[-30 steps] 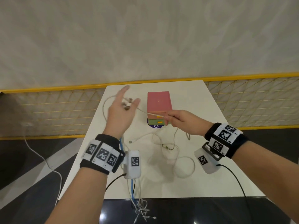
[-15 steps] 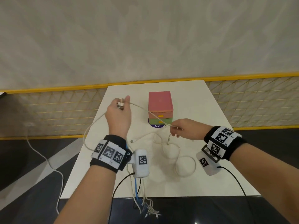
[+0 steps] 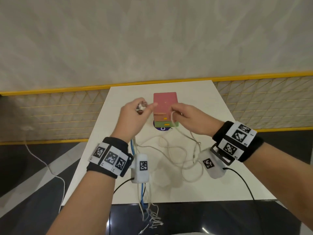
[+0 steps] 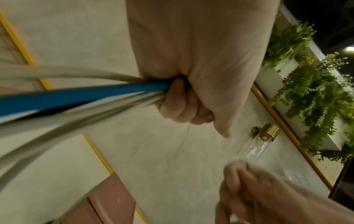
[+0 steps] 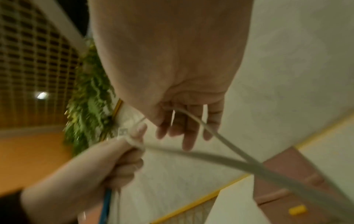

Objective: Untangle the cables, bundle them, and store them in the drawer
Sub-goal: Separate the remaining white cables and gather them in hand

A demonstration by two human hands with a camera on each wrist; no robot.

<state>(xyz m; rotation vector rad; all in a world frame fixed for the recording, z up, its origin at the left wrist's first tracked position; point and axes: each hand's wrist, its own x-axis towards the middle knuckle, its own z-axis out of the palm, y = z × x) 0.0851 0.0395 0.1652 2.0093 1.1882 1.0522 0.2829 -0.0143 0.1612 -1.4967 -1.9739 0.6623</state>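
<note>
My left hand (image 3: 133, 116) is closed in a fist around a bundle of thin white cables (image 4: 80, 106) and one blue cable (image 4: 76, 97), raised above the table (image 3: 220, 167). My right hand (image 3: 191, 119) pinches a white cable loop (image 3: 172, 119) before the small drawer box (image 3: 165, 102); loose white coils lie on the table below.

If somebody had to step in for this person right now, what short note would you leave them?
Left hand: grips a bunch of cables, the blue cable among them, plug ends sticking up past the fingers.
Right hand: pinches a loop of white cable in front of the drawer box.
More white cable lies looped on the table; some ends hang over its near edge.
Done: several cables gathered.
Left: free the remaining loops, bundle, open a drawer (all appear closed), store.
</note>
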